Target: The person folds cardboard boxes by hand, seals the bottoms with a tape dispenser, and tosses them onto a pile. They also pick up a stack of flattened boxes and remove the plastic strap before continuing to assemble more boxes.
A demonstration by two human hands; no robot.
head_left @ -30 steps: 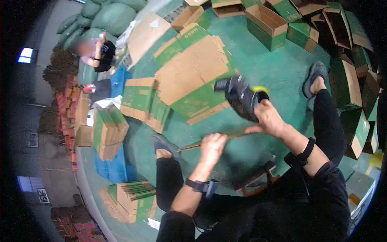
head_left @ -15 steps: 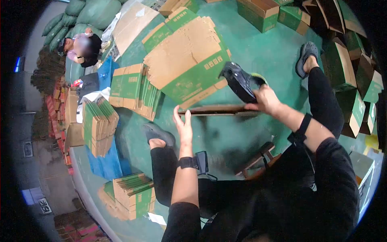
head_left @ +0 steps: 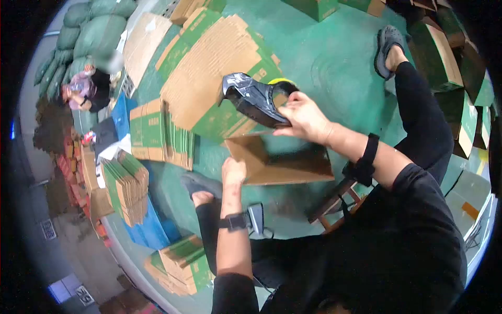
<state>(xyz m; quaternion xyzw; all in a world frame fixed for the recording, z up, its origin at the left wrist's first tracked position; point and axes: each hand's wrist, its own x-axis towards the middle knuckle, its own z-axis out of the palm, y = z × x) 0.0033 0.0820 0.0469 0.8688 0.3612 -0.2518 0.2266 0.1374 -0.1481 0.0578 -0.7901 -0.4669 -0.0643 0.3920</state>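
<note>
An opened-out cardboard box point(head_left: 298, 175) stands between my knees, its walls apart and its inside showing. My left hand point(head_left: 234, 171) is closed on the box's left edge. My right hand point(head_left: 304, 119) grips a dark tape dispenser point(head_left: 256, 102) with a yellow-rimmed roll, held above the far side of the box. Beyond the dispenser lies a large fanned stack of flat cardboard boxes point(head_left: 209, 68), brown with green print.
More folded boxes stand in bundles at the left point(head_left: 149, 131), point(head_left: 125, 188) and lower left point(head_left: 180, 267). A blue sheet point(head_left: 151, 230) lies under one bundle. Formed boxes point(head_left: 436, 57) are piled at the right. A person point(head_left: 86, 91) sits near green sacks point(head_left: 104, 31). A wooden stool point(head_left: 334, 204) is beside my leg.
The flat box has been opened into a hollow shape. My left hand has gone from spread fingers to a closed grip, and my right hand has moved left with the dispenser.
</note>
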